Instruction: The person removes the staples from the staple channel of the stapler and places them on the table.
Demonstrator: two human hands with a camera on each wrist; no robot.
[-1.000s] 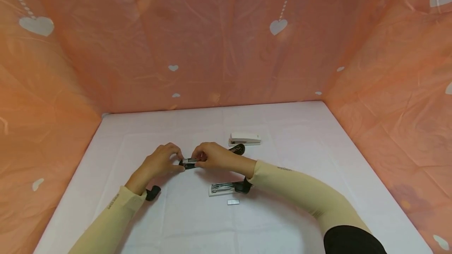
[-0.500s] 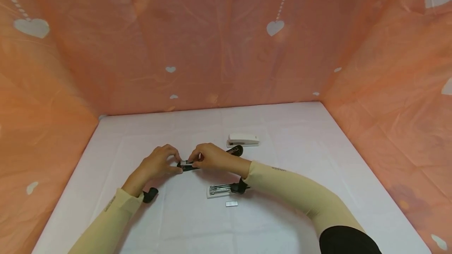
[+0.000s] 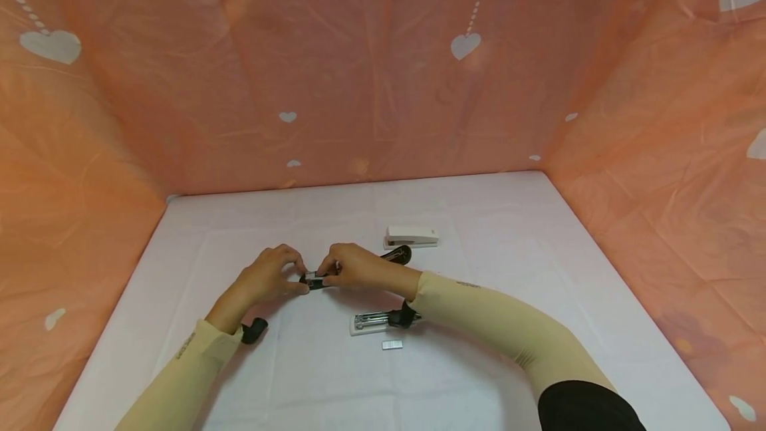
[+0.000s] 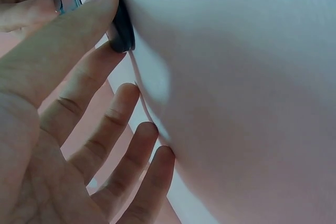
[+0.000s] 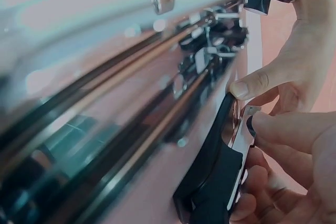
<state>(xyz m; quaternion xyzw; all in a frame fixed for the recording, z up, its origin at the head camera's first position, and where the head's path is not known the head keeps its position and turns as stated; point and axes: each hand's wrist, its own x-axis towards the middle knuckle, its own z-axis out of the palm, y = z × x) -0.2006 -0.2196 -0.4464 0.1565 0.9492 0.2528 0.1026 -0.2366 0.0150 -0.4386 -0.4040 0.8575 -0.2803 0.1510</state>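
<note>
A black stapler [image 3: 315, 283] lies swung open on the white table, its black handle [image 3: 399, 255] leaning out to the right. Thumb and index finger of my left hand [image 3: 267, 276] pinch the stapler's front end; the other fingers spread loosely beside it in the left wrist view. My right hand [image 3: 359, 266] pinches the metal magazine [image 5: 244, 135] with thumb and fingers, close to the left hand, and covers the stapler's middle. Staples inside cannot be made out. Near the right wrist is a white-based stapler [image 3: 370, 322], lid opened, its metal rails bare.
A closed white stapler [image 3: 411, 237] stands behind the right hand. In front of the white-based stapler lies a small strip of staples [image 3: 392, 345]. Orange sheeting [image 3: 377, 85] with white hearts walls off the table's back and sides.
My right hand has slid slightly left along the black stapler, closer to the left hand, so less of the metal magazine shows. The left hand keeps its hold. The head view has shifted a little.
</note>
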